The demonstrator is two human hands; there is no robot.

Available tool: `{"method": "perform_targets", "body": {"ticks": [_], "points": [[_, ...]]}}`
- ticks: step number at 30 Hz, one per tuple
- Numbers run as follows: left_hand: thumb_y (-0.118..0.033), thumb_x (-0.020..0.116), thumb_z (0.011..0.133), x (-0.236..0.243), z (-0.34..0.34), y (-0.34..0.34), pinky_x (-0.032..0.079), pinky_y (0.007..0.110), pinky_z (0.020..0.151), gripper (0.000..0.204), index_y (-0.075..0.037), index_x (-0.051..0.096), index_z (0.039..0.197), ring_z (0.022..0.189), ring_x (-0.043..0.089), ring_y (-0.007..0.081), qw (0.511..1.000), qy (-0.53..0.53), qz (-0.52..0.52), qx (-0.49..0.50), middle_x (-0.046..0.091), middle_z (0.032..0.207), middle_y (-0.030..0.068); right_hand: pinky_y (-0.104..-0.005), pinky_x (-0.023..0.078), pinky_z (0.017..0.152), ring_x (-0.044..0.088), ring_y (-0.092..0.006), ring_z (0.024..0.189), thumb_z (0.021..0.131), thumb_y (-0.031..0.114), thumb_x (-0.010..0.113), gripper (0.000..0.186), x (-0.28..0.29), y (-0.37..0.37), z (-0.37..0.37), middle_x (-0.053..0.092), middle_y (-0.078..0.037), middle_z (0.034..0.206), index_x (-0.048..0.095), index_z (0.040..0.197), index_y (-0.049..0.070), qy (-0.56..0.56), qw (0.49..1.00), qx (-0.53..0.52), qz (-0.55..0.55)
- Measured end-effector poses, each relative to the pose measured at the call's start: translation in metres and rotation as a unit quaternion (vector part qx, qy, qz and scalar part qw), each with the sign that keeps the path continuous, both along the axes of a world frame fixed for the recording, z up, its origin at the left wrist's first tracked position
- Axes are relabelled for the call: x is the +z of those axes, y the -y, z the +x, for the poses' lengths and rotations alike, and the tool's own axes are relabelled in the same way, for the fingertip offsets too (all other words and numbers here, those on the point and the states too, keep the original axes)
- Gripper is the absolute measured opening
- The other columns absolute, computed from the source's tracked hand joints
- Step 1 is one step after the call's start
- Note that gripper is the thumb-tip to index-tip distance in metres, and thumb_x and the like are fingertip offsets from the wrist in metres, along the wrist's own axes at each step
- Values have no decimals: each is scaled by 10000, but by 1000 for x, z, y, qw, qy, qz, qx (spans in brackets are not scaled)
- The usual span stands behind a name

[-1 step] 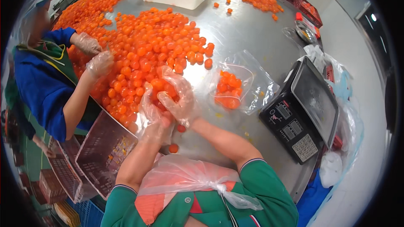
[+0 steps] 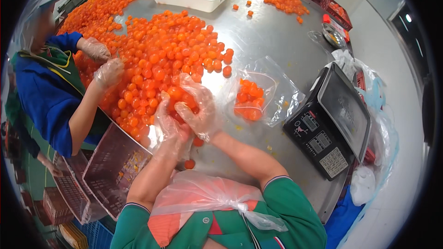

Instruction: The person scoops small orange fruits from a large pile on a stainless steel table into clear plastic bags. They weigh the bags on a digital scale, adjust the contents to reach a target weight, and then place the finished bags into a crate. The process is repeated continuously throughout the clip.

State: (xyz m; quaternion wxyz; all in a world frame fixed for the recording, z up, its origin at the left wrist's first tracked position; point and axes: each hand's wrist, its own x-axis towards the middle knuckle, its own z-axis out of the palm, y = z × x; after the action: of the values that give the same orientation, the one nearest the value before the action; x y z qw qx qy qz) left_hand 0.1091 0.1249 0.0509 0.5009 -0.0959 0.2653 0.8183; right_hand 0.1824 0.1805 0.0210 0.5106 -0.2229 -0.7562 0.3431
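To the right of the fingers [image 2: 188, 116], a black scale [image 2: 323, 133] is placed; well beyond them, a white tray [image 2: 182, 2] is set; to their lower left, a dark-red crate [image 2: 108, 157] is seen.

Metal table [image 2: 249, 154]: heaped orange balls [image 2: 159, 55], white tray [image 2: 184, 1], clear plastic bag [image 2: 282, 93], black scale [image 2: 316, 129].

My left hand [image 2: 168, 122] and right hand [image 2: 203, 110] wear thin, clear, crinkled plastic gloves [image 2: 210, 127]. My shirt [image 2: 230, 227] is green, with a round grey button [image 2: 206, 220] and short sleeves [image 2: 290, 196] edged in dark and white. Over coral cloth [image 2: 162, 226] lies translucent plastic [image 2: 198, 196], knotted in front.
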Motion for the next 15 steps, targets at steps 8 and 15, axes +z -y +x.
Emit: {"method": "perform_targets", "body": {"ticks": [8,15], "points": [[-169,531,928,59,43,-47,479,334,944,297,-6,552,1175,1058,565,211,977,-82,164,-111,598,1140,106,-383,420,989,553,-290,1126,828,123,659,375,78,-40,60,590,-153,1197,560,1180,39,-20,986,-104,126],[-188,561,921,33,78,-100,480,427,972,285,-40,577,1164,1028,610,246,980,-54,115,-155,635,1118,97,-369,473,889,605,-257,1015,848,161,676,254,68,-84,103,607,-151,1188,618,1072,55,-10,997,-27,-73]]}}
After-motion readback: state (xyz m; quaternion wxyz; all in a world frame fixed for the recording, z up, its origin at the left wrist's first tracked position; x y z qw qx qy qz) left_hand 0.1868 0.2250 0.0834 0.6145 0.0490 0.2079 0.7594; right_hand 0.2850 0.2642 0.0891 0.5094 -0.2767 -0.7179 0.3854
